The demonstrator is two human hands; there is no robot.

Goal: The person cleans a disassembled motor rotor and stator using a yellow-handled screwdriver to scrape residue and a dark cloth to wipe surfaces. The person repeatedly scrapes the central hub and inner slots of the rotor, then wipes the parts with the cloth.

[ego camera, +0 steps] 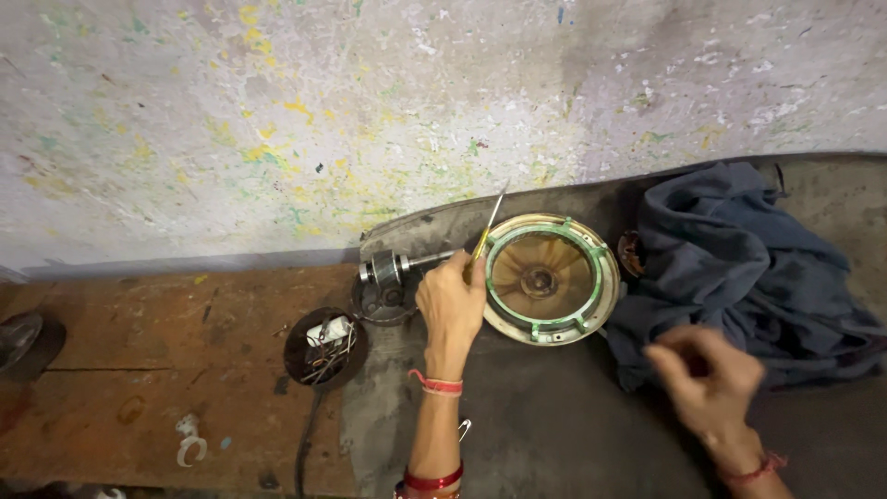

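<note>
Your right hand (707,374) sits closest to the lens at about four o'clock, blurred, fingers loosely curled with thumb and fingertips drawn toward each other; whether anything small is pinched there you cannot tell. It hovers just beside the crumpled blue cloth (739,259).

Your left hand (451,305), at the centre, is closed around the yellow handle of a screwdriver (486,231) whose thin blade slants up toward twelve o'clock, just beside the left rim of the round housing with the green ring (552,277). At nine o'clock from that hand lies a grey shaft piece (393,268), and farther toward eight o'clock a small dark cup of loose bits (325,346) on the wooden bench (139,388).

You look to be mid-way through working on the housing, tool raised off it. A next move would call for settling the blade tip on the rim with the housing steadied.
</note>
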